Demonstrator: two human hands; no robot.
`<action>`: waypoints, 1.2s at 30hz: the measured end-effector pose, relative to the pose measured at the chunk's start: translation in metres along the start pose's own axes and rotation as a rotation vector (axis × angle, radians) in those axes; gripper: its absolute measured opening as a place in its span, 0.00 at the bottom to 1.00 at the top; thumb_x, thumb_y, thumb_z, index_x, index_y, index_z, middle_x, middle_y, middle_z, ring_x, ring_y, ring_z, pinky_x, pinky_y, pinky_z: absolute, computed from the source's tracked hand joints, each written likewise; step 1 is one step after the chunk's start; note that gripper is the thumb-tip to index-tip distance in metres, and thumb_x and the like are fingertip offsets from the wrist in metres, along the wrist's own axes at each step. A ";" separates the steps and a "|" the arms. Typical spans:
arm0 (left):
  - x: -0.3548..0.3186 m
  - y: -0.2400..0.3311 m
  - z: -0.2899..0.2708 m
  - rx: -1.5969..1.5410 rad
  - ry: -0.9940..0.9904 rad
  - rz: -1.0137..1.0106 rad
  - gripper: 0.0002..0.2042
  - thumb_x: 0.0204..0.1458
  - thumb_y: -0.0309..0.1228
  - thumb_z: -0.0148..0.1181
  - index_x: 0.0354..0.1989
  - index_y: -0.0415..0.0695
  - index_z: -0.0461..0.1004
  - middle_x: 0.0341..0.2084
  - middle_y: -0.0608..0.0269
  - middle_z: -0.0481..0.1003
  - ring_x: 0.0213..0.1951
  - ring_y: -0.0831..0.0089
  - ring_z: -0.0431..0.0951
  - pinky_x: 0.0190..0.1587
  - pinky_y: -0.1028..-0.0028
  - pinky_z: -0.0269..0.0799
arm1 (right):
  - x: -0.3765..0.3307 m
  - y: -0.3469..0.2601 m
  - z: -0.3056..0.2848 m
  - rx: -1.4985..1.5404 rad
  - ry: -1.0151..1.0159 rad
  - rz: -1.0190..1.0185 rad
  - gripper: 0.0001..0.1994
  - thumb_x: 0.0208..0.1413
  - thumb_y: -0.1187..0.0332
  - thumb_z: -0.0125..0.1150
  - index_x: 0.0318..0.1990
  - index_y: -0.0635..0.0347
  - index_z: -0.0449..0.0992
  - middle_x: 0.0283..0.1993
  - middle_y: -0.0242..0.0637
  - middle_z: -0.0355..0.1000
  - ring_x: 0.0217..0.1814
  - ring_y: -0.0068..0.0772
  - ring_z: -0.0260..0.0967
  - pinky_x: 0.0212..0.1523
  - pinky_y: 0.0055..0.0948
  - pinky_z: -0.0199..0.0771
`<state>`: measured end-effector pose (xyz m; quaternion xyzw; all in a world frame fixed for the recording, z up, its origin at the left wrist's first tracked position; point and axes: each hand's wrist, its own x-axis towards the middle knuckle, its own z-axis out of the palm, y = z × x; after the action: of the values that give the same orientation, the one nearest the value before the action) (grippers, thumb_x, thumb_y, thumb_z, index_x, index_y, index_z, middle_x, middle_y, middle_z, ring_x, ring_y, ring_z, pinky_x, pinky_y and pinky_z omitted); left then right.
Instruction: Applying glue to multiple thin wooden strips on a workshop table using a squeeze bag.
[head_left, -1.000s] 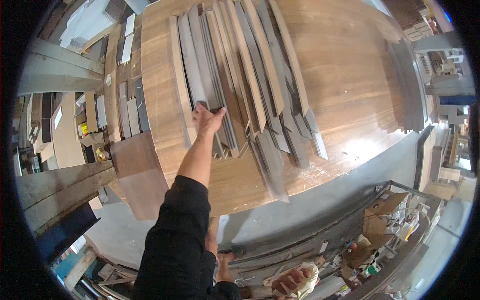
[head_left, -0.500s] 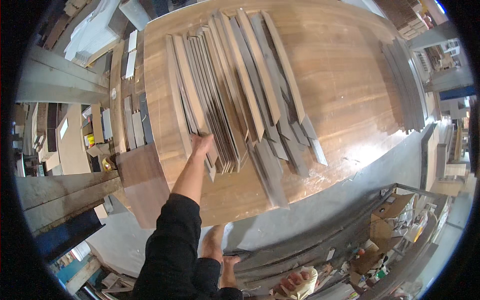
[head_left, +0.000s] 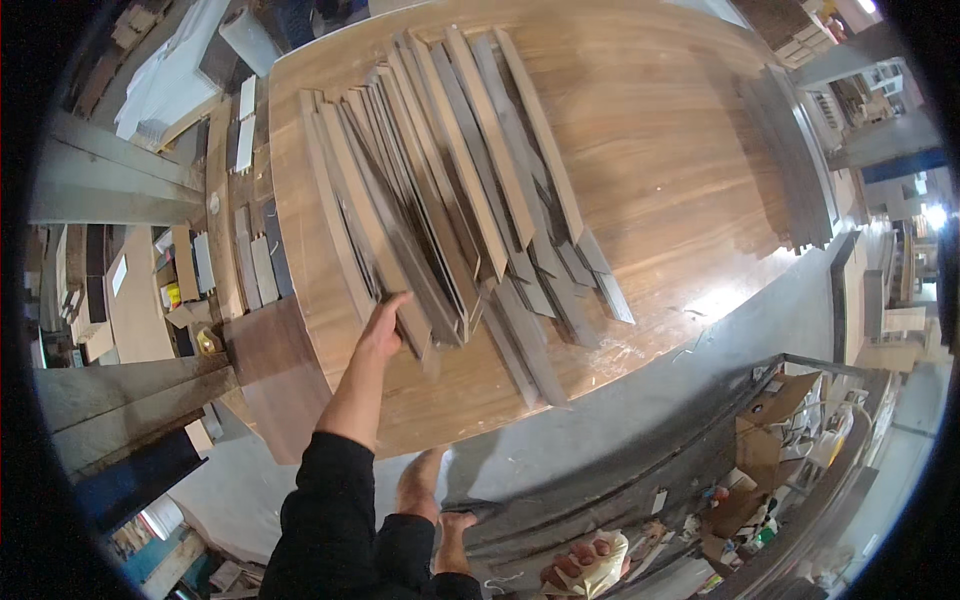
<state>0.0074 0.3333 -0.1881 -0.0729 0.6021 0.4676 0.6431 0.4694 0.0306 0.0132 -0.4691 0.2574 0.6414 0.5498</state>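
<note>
My left hand [head_left: 382, 325] reaches over the wooden table from the lower left, closed round the near end of a narrow wood-coloured strip [head_left: 362, 225]. Its fingertips are partly hidden by the strip. To the right lie several more long strips [head_left: 480, 150], brown and grey with angled ends, side by side and overlapping. Some of these stand on edge. At the bottom of the view my right hand [head_left: 575, 568] hangs low, well away from the table. Its fingers curl round a crumpled cream-coloured piece [head_left: 605, 565], possibly cloth or paper; I cannot tell which.
A stack of grey strips [head_left: 800, 160] lies along the table's [head_left: 660, 200] right end. Grey posts [head_left: 120, 175] rise at the left. An open cardboard box [head_left: 770, 430] and scraps lie in a frame at lower right. My bare legs [head_left: 418, 485] are close to the table's near edge.
The whole view has shifted slightly. My left hand, still on the strip, has come a little nearer and to the left. The dark strips beside it now lean closer together.
</note>
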 end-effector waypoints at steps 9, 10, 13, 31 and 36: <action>-0.161 -0.032 0.025 0.180 -0.014 -0.045 0.34 0.53 0.37 0.65 0.68 0.42 0.60 0.61 0.54 0.69 0.61 0.55 0.68 0.63 0.54 0.65 | -0.056 0.003 0.046 -0.078 -0.029 -0.282 0.25 0.59 0.39 0.45 0.45 0.52 0.66 0.37 0.39 0.66 0.31 0.42 0.62 0.25 0.40 0.66; -0.193 -0.033 0.029 0.190 -0.112 0.051 0.34 0.53 0.38 0.65 0.68 0.43 0.60 0.61 0.54 0.68 0.61 0.55 0.68 0.62 0.53 0.66 | -0.055 0.008 0.036 0.010 -0.065 -0.327 0.25 0.59 0.39 0.46 0.45 0.52 0.67 0.36 0.38 0.66 0.30 0.41 0.62 0.26 0.39 0.66; -0.254 -0.070 -0.035 0.321 -0.093 0.061 0.32 0.55 0.37 0.61 0.69 0.43 0.59 0.60 0.52 0.69 0.59 0.52 0.69 0.59 0.51 0.68 | -0.067 0.020 0.007 0.153 -0.280 -0.280 0.25 0.58 0.42 0.50 0.51 0.52 0.73 0.34 0.38 0.69 0.30 0.34 0.66 0.26 0.37 0.68; -0.559 -0.291 0.058 0.981 -1.185 0.034 0.26 0.54 0.25 0.63 0.61 0.36 0.64 0.45 0.58 0.74 0.44 0.69 0.76 0.46 0.67 0.75 | -0.406 0.072 -0.252 0.855 -0.545 -0.736 0.24 0.54 0.38 0.48 0.42 0.47 0.76 0.38 0.37 0.68 0.31 0.38 0.64 0.21 0.37 0.63; -0.656 -0.408 0.077 1.093 -1.239 -0.244 0.22 0.53 0.25 0.63 0.56 0.37 0.67 0.40 0.59 0.75 0.39 0.68 0.78 0.40 0.66 0.78 | -0.467 0.109 -0.330 0.953 -0.431 -1.062 0.23 0.56 0.37 0.48 0.42 0.45 0.74 0.35 0.35 0.67 0.28 0.36 0.60 0.19 0.32 0.58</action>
<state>0.4495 -0.1778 0.1938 0.4550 0.2693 -0.0077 0.8488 0.4508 -0.4941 0.2648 -0.1050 0.1327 0.1862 0.9678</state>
